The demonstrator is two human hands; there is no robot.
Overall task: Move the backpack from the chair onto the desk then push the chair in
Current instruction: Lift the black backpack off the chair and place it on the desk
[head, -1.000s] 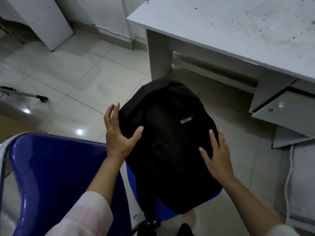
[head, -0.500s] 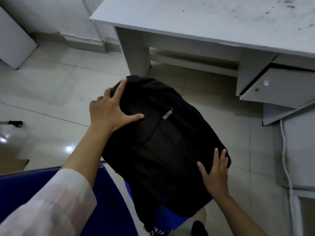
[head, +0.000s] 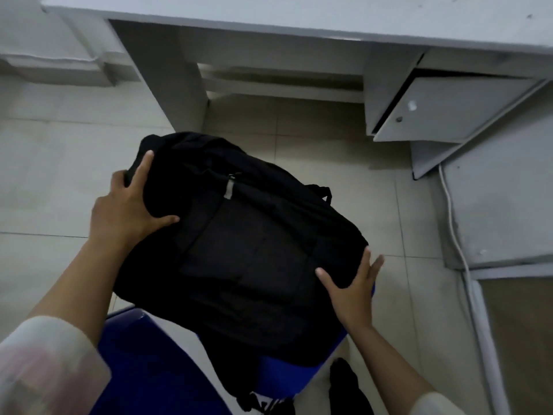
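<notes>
Pale floor tiles filled the head view, with the desk (head: 299, 13) across the top of the frame. Compared with a second earlier, I saw the backpack (head: 239, 250) tipped flatter and both hands closed in, so the lift looked begun. My left hand (head: 125, 211) clasped its upper-left end; my right hand (head: 353, 289) cupped its lower-right corner. It sat centre frame, over the chair (head: 149, 369).
</notes>
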